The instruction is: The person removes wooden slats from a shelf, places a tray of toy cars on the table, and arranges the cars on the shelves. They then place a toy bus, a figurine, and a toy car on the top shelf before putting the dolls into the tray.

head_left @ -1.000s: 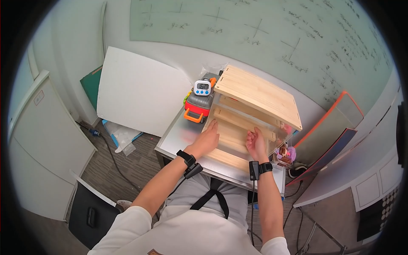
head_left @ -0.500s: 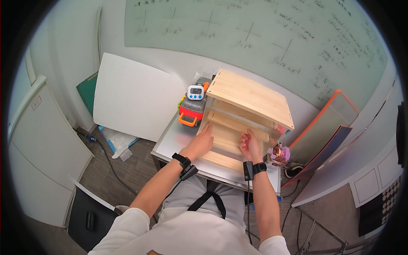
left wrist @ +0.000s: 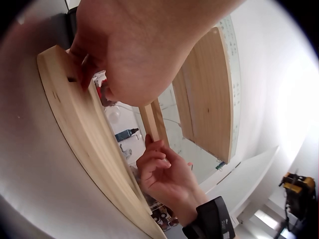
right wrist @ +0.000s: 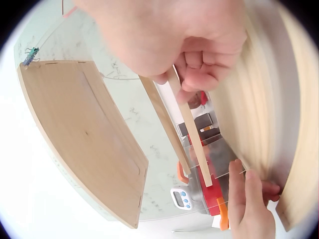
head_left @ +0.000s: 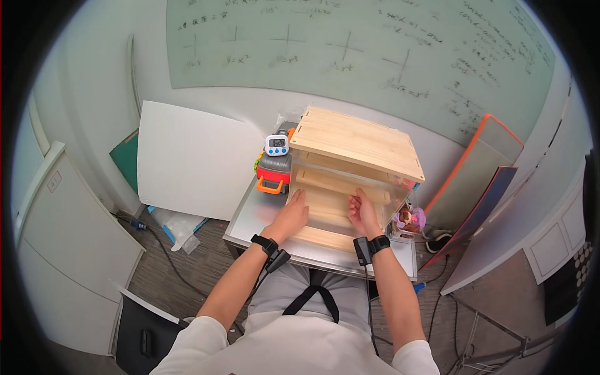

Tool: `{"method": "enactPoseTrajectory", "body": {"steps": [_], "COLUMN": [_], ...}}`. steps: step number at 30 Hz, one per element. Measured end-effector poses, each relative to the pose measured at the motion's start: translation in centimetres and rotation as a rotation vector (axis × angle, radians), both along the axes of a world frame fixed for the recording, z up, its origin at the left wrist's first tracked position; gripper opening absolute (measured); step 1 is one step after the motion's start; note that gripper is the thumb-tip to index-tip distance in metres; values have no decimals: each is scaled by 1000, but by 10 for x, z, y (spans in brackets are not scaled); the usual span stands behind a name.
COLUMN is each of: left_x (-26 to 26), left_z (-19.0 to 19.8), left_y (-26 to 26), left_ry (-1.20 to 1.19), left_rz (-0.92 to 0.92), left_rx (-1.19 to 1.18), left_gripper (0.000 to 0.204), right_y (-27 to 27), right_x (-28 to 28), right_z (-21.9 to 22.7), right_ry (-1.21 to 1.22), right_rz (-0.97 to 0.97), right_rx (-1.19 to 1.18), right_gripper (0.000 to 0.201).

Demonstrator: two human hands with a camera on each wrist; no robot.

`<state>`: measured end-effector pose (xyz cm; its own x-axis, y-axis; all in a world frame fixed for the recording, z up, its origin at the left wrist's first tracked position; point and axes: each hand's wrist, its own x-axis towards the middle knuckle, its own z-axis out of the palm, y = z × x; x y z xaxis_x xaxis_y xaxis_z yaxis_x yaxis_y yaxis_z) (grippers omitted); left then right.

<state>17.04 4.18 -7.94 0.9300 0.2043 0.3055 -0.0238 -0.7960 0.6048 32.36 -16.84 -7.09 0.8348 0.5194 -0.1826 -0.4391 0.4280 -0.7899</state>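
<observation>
A box-like rack of pale wooden boards and clear panels stands before me, its top board point(head_left: 356, 140) uppermost. Inside it, my right hand point(head_left: 364, 212) pinches the near edge of a narrow wooden strip point(right wrist: 192, 124) between thumb and index finger, the other fingers curled. My left hand point(head_left: 291, 215) is at the rack's left side, its fingers pointing away from me along the clear side panel. Two straight fingers point(right wrist: 238, 186) of it show in the right wrist view. The base board point(left wrist: 94, 134), with a slot near its end, lies just below this hand.
The rack stands on a metal-edged table point(head_left: 250, 219). Left of it is a grey and red toy case point(head_left: 274, 169) with a white timer point(head_left: 276, 145) on top. A purple-topped toy point(head_left: 410, 219) sits at the right. A whiteboard point(head_left: 350, 50) hangs behind.
The head view has shifted, so the rack and hands appear slightly further left. Both hands keep nearly the same pose at the rack.
</observation>
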Motion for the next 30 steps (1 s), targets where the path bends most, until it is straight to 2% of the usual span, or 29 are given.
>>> {"method": "enactPoseTrajectory", "body": {"steps": [1,3,4,6,7,9,10,12,13,15,18,20,30], "left_x": [0,1,0,-1,-2,-4,-4,-2,-2,-1,-2,-2,1], "left_z": [-3,-7,-8,-6,-4,-1,0,0,0,0,-1,-1,2], "left_y": [1,2,1,-2,-3,-5,-6,-6,-5,-5,-5,-5,-8], "left_ry": [-4,-27,-53,-50,-60,-47,-30,-10,-23,-32,-49,-105,-58], "left_rz": [-4,-4,-6,5,15,12,22,27,27,22,26,14,20], "left_rx": [22,44,66,63,69,75,56,42,54,69,89,138,154], "left_gripper": [58,58,58,57,57,56,55,54,52,51,49,49,49], "right_y": [0,-4,-4,1,4,12,14,18,20,25,28,26,25], "right_x": [-8,-27,-33,-40,-46,-53,-51,-45,-43,-38,-30,-27,-34], "right_z": [6,18,20,25,32,47,51,57,57,54,45,39,30], "right_ry": [6,-59,-49,-601,-586,-1212,-1200,-1799,-1790,-1849,-1970,-1949,-1909], "right_rz": [2,109,112,141,146,-143,-144,-265,-269,-142,-168,-184,-236], "right_rx": [0,-210,-215,-647,-648,-898,-898,-843,-844,-934,-1003,-1015,-998], "right_gripper": [27,32,32,35,35,26,26,30,30,40,49,50,53]}}
